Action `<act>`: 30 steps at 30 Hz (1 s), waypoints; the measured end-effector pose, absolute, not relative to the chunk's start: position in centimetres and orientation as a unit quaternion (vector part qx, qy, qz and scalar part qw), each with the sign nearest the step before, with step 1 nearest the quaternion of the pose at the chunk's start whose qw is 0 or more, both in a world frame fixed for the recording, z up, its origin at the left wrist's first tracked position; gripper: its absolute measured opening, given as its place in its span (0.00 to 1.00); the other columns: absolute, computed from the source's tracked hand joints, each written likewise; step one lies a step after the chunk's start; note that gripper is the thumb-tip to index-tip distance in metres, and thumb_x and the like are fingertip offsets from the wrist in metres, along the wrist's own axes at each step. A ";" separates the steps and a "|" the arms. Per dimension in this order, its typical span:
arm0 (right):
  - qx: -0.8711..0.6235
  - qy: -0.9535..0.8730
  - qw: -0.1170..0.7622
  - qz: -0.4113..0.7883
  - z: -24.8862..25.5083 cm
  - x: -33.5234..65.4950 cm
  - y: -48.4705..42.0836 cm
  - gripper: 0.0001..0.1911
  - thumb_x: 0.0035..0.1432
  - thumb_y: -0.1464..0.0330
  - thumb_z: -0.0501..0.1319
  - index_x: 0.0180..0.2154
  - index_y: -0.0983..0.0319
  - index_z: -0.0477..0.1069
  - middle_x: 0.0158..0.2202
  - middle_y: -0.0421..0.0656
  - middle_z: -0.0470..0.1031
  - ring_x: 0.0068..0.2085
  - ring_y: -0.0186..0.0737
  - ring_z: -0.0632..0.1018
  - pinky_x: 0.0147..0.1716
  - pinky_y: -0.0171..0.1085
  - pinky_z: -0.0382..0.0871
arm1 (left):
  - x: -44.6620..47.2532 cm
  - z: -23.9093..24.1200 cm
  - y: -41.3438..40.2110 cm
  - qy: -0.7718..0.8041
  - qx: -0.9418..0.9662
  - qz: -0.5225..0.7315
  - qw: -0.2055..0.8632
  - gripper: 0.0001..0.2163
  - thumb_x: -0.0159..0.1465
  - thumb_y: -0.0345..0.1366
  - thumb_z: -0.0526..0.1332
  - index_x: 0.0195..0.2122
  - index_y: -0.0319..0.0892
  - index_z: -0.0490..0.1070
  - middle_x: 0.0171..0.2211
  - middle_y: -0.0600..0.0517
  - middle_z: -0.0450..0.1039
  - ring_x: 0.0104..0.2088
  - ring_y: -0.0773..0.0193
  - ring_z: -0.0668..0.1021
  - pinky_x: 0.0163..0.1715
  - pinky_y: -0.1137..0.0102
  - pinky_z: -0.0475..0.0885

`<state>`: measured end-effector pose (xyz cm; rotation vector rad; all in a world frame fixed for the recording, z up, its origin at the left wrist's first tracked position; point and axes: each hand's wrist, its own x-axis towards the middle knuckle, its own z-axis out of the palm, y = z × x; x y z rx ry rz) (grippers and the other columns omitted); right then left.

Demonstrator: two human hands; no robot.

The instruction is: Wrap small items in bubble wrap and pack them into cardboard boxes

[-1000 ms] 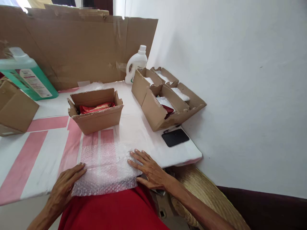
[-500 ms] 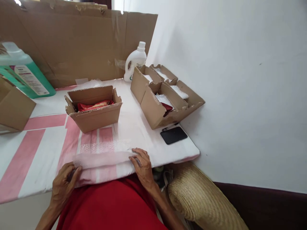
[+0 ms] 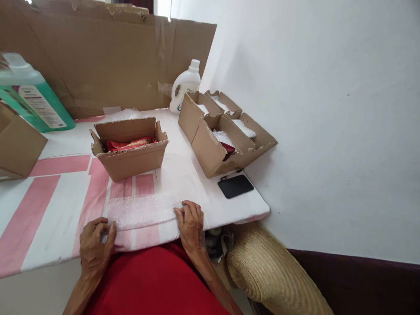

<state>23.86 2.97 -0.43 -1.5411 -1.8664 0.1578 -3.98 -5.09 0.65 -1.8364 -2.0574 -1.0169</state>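
A strip of bubble wrap (image 3: 141,211) lies on the table near its front edge, its near edge folded over. My left hand (image 3: 96,245) pinches the left end between thumb and fingers. At the right end, my right hand (image 3: 190,223) grips the wrap with curled fingers. Just beyond the strip stands an open cardboard box (image 3: 131,162) with a red packet (image 3: 127,145) inside. To the right, a divided group of cardboard boxes (image 3: 210,148) holds several pieces in bubble wrap (image 3: 243,128).
A black phone (image 3: 236,186) lies near the table's right corner. A white bottle (image 3: 187,87) and a green liquid jug (image 3: 42,100) stand along the cardboard screen (image 3: 108,65). Another box (image 3: 19,144) sits at left. A rolled straw mat (image 3: 262,267) is below, beside the white wall (image 3: 328,131).
The near edge of the bubble wrap, raised and blurred before, now lies flatter over the strip. My left hand has shifted slightly right, and my right hand slightly left.
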 end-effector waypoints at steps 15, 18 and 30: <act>-0.630 -0.719 0.290 0.041 0.1 23.9 4.2 0.12 0.70 0.62 0.60 0.33 0.61 0.71 0.39 0.46 0.74 0.42 0.47 0.70 0.40 0.42 0.62 | -3.1 2.1 -5.3 -0.755 -0.564 -0.302 0.145 0.15 0.67 0.47 0.59 0.44 0.40 0.73 0.50 0.39 0.75 0.51 0.46 0.76 0.50 0.54 0.69; -0.612 -0.726 0.310 0.036 -0.1 24.1 4.3 0.15 0.71 0.61 0.57 0.32 0.60 0.71 0.38 0.46 0.73 0.41 0.47 0.70 0.39 0.43 0.62 | -1.7 2.3 -5.4 -0.672 -0.659 -0.307 0.142 0.16 0.67 0.37 0.60 0.56 0.43 0.70 0.53 0.41 0.75 0.54 0.51 0.76 0.55 0.57 0.68; -0.383 -0.854 0.352 0.023 2.0 18.7 1.6 0.24 0.71 0.60 0.55 0.63 0.64 0.62 0.66 0.55 0.64 0.69 0.51 0.61 0.65 0.51 0.59 | -0.8 0.1 -5.3 -0.542 -0.812 -0.193 0.096 0.21 0.69 0.38 0.55 0.63 0.46 0.67 0.61 0.43 0.71 0.61 0.51 0.72 0.57 0.58 0.66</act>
